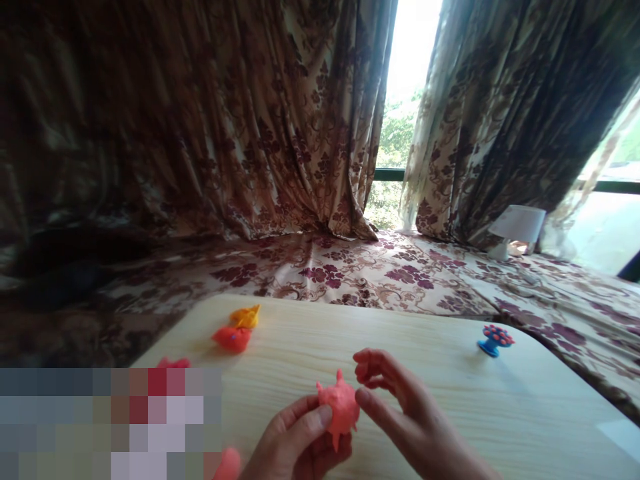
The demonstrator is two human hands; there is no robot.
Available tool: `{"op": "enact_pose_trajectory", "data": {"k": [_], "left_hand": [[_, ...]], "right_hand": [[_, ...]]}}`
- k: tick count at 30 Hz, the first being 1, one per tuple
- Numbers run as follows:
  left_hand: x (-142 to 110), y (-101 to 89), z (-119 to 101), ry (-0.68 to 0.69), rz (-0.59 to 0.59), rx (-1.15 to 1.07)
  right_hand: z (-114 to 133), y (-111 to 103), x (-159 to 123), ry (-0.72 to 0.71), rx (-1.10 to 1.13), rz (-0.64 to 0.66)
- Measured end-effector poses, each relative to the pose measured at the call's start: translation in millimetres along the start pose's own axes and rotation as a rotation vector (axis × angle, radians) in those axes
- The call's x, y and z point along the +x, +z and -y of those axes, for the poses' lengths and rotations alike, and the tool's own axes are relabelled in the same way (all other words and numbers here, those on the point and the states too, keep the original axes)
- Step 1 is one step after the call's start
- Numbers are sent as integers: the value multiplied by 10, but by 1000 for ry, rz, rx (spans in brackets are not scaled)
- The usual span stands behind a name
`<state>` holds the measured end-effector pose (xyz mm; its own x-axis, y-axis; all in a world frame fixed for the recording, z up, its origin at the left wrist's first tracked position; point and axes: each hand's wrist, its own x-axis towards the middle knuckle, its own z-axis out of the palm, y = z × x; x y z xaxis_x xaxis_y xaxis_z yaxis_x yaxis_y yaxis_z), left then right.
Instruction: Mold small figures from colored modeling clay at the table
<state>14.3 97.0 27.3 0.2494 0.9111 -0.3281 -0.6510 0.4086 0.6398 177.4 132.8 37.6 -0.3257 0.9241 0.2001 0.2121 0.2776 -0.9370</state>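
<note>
My left hand (305,433) grips a pink ball with short pointed spikes (342,405), which looks like modelling clay. The thumb lies across its near left side and the fingers curl beneath. My right hand (400,407) is just to the right, fingers curved and the thumb spread away from them. Its thumb tip is at the ball's right edge; whether it touches I cannot tell. Nothing shows between the right fingers.
Red (234,340) and yellow (245,316) clay-like lumps lie at the table's far left. A blue stand with a pink-dotted top (495,339) is at the right. The pale wooden table (425,333) has a rounded far edge. Beyond stands a white lamp (520,223). The lower left is pixelated.
</note>
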Motion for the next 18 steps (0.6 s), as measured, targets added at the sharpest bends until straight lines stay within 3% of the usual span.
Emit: {"op": "enact_pose_trajectory", "data": {"k": [4,9,18], "left_hand": [[12,-15,4,11,11,-26],[-15,7,-10,-13,63,-10],[-24,-14,16,47,16,185]], "right_hand": [[4,28,-16,-125,-181,-43],[43,86,-52,-202,-243,-128],[102,52,-48,-209,-269,-2]]}}
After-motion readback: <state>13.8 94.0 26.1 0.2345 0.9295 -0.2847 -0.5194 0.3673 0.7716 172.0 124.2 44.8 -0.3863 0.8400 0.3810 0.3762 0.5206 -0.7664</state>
